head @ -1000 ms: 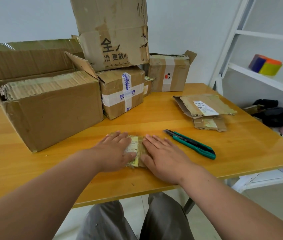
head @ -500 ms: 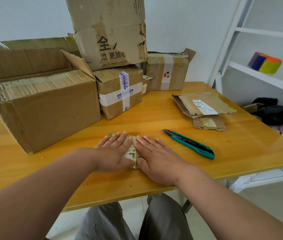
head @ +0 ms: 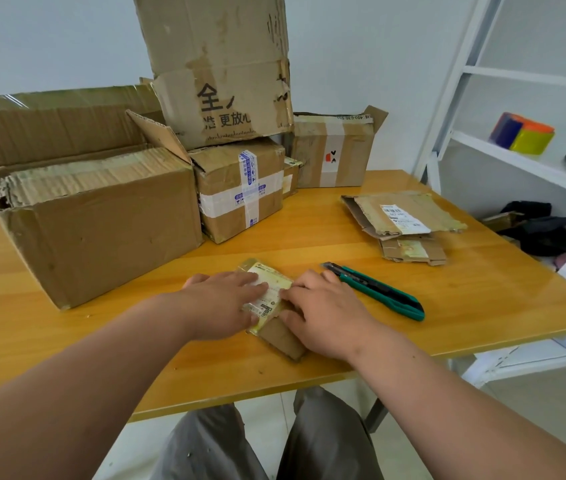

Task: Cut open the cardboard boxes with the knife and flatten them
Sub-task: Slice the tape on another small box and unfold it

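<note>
Cardboard from the small box (head: 272,308) lies collapsed at the near middle of the table (head: 482,306), and since a second ago it has swung round: its long edge now runs diagonally, with a brown flap showing at the near end that the hands covered before. The left hand (head: 220,299) lies flat on its labelled top, fingers straight and pressing; the right hand (head: 323,311) presses its right edge, fingers only loosely bent, gripping nothing (neither hand has closed on it). In my judgement this box is nearly flattened and is being squared up or shifted.

Just right of it the green knife (head: 378,292) lies untouched. Farther right rest the flattened pieces (head: 402,216) already done. At the far left and centre the stacked boxes (head: 240,188) stand uncut, so most of the task remains.
</note>
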